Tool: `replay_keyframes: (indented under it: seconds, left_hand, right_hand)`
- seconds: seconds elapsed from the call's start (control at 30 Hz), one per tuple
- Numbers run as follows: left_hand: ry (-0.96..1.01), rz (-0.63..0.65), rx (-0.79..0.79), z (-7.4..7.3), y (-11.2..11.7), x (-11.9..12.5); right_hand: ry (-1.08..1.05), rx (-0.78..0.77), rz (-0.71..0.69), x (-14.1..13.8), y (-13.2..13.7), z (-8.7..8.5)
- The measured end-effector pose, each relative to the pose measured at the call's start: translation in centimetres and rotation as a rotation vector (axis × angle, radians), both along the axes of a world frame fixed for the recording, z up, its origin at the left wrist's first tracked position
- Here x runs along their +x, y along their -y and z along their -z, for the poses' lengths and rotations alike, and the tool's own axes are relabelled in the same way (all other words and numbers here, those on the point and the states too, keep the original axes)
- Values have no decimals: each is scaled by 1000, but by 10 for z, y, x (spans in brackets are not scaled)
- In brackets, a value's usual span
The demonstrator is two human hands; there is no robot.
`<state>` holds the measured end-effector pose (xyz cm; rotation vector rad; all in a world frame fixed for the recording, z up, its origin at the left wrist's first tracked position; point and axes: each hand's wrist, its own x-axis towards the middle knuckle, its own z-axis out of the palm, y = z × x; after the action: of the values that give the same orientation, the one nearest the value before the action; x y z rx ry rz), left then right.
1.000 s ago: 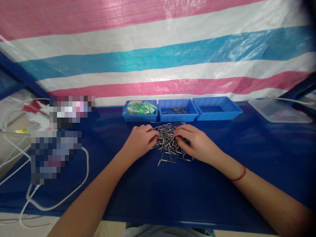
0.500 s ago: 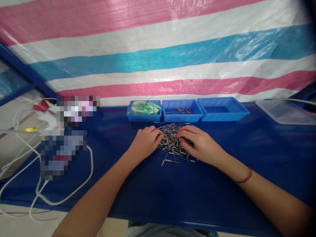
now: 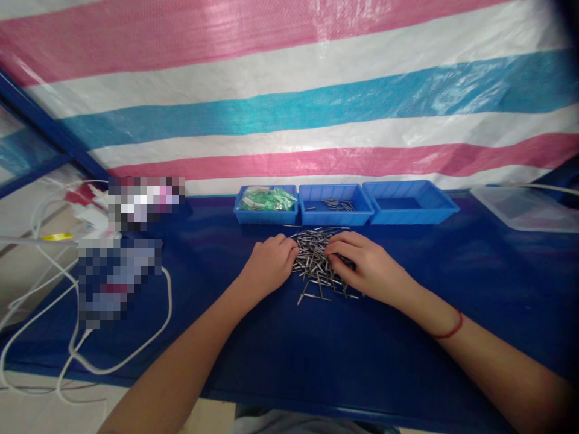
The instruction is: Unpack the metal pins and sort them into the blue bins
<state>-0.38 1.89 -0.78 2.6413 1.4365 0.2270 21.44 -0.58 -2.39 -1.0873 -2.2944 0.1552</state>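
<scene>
A heap of thin metal pins (image 3: 316, 256) lies on the blue table (image 3: 289, 343), just in front of three blue trays. My left hand (image 3: 269, 263) rests at the heap's left edge with its fingers curled into the pins. My right hand (image 3: 364, 266) lies on the heap's right side, fingers bent down among the pins; a red string circles that wrist. What either hand pinches is too small to make out. The left tray (image 3: 266, 205) holds green and clear packets, the middle tray (image 3: 335, 205) a few pins, the right tray (image 3: 409, 202) looks bare inside.
White cables (image 3: 113, 355) loop over the table's left end beside blurred-out items. A clear plastic lid (image 3: 525, 208) lies at the far right. A striped pink, white and blue tarp (image 3: 289, 102) hangs right behind the trays.
Both hands stay at the pin heap with only small finger shifts. The view has drifted slightly, so everything sits a little further right.
</scene>
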Motion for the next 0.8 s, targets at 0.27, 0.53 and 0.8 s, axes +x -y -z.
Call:
replay_keyframes:
  seconds: [0.27, 0.53, 0.8]
  left_hand:
    - [-35, 47, -2, -3, -3, -5]
    - [-167, 88, 181, -7, -2, -3]
    - [-79, 160, 451, -21, 5, 1]
  right_hand:
    - [2, -8, 0, 0, 0, -1]
    - [0, 6, -5, 1, 0, 0]
    - [-136, 19, 28, -12, 13, -7]
